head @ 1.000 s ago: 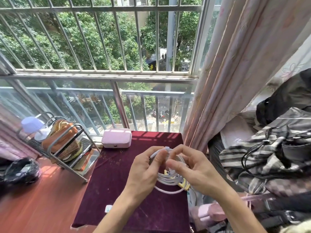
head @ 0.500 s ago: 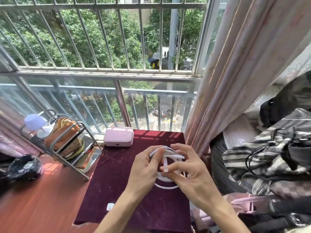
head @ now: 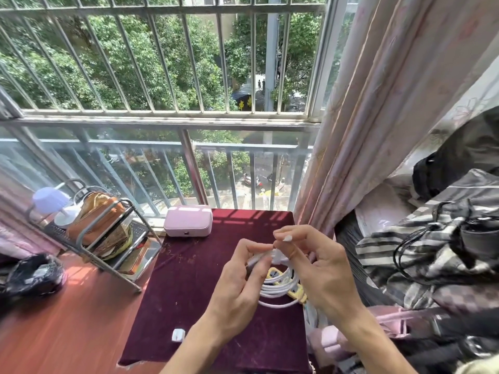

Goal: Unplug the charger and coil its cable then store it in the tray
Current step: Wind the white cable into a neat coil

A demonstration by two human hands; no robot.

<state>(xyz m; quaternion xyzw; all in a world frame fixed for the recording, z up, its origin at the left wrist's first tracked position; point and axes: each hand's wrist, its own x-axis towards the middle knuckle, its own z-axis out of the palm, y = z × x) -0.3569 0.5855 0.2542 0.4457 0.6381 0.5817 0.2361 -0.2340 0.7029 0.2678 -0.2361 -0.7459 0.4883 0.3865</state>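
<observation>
A barred window (head: 162,63) looks down on trees and a street, with one pink curtain (head: 378,117) hanging at its right side. Below it a dark red cloth (head: 205,292) covers one small table. One pink case (head: 188,221) sits at the cloth's far edge and one small white charger plug (head: 178,335) lies near its front edge, left of the forearms. On the reddish wooden surface (head: 67,319) to the left stand one metal rack (head: 97,218) and one crumpled black bag (head: 29,273), and a heap of striped and dark clothes (head: 432,252) lies to the right. Two hands are up over the cloth's right edge, sharing one white cable (head: 278,288) wound into several loops. The left hand (head: 237,287) pinches the cable's end at the top of the coil between thumb and fingertips. The right hand (head: 326,276) has its fingers curled through the loops, with the forefinger lifted above them. One yellow power strip (head: 272,273) shows through and under the coil at that right edge. Half a second ago the loose end ran down across the front of the loops and the right forefinger lay against them; now the end sits along the top of the coil. The strip, hidden then, is in sight again, as it was a second ago.
</observation>
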